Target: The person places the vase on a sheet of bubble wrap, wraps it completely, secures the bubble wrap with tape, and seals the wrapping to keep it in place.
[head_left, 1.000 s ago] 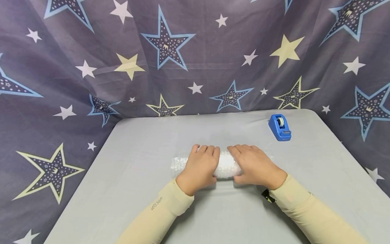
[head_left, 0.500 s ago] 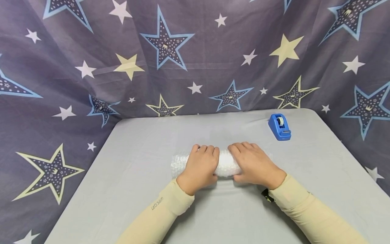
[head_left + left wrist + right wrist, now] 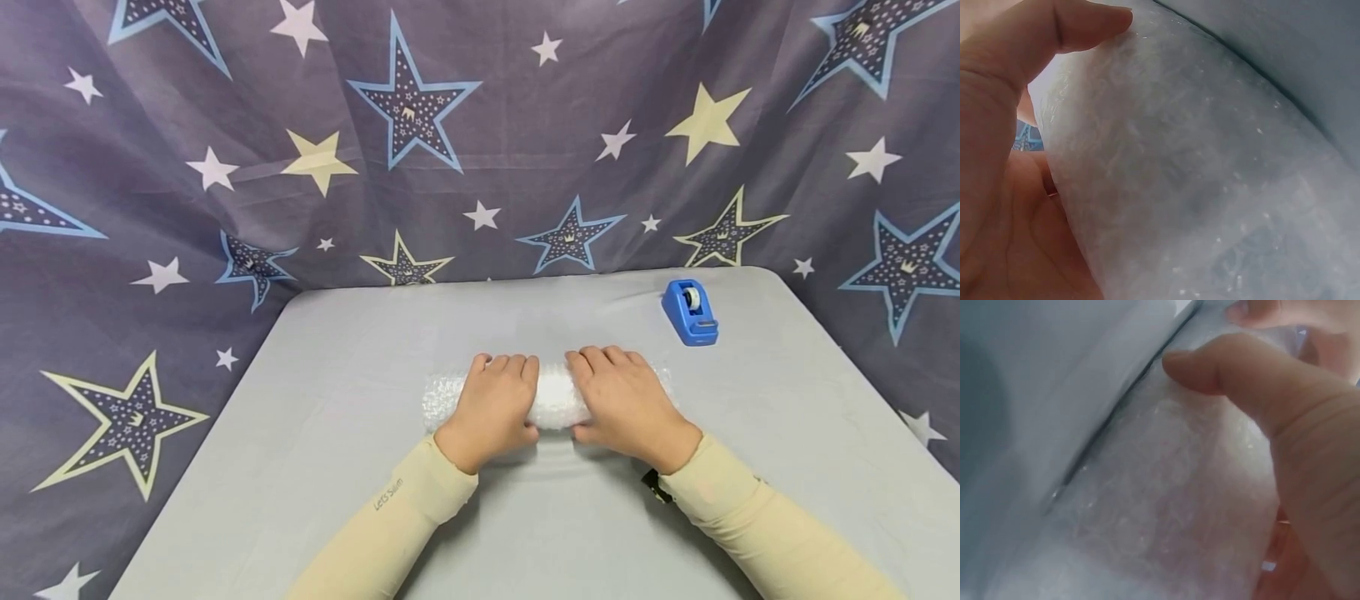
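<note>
A roll of clear bubble wrap (image 3: 557,398) lies crosswise on the table, both hands over it. My left hand (image 3: 495,408) grips its left half, thumb on the near side and fingers curled over the far side. My right hand (image 3: 628,407) holds the right half the same way, a short gap from the left one. Seen from the left wrist, the bubble wrap (image 3: 1166,150) bulges against the palm. In the right wrist view the thumb (image 3: 1235,365) presses its near side. Whatever lies inside the roll cannot be made out.
A blue tape dispenser (image 3: 690,312) with a roll of tape stands at the back right of the grey-covered table (image 3: 337,358). Behind the table hangs a dark curtain (image 3: 495,158) printed with stars.
The bubble wrap roll has shifted very slightly away from the body. My right hand has moved a little forward with it, while the left has barely moved. The tape dispenser stays put.
</note>
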`<state>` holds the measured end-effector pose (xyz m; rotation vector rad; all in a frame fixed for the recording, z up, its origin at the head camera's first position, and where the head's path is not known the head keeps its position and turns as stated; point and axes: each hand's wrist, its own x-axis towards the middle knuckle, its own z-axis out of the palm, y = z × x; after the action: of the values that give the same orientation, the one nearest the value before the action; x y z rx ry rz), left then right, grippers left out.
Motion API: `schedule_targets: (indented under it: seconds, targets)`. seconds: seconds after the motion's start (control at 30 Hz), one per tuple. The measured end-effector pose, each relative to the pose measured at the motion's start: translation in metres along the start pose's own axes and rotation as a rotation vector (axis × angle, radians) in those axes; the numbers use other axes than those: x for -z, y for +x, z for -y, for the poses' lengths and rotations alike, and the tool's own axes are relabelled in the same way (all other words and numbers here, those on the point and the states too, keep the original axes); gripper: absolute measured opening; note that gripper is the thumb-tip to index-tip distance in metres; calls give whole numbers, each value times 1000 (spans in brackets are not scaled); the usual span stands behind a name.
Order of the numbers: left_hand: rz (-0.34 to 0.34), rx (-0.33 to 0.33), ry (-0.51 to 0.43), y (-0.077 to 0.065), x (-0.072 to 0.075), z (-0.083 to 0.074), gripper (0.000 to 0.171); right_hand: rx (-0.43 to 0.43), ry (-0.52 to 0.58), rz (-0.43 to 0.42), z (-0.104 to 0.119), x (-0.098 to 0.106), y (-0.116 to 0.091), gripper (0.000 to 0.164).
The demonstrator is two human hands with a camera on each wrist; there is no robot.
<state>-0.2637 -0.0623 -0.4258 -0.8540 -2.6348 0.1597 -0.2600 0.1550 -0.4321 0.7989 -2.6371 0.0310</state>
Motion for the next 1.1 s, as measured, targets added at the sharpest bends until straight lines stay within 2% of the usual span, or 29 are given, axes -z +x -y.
schedule_targets:
  seconds: [0.17,0.47,0.83,1.1]
  targets:
    - [-6,9,-7,-1,1,1,79,1,3,-34,0,-1,-1,89]
    - [-11,47,25,-2,8,2,70,61,126,-91,-11,-7,0,77]
    - [-29,44,14,-1,7,5,64,63,185,-35,-21,2,1,88]
    - [-62,29,-57,2,5,8,55,84,280,-38,-35,3,3,78]
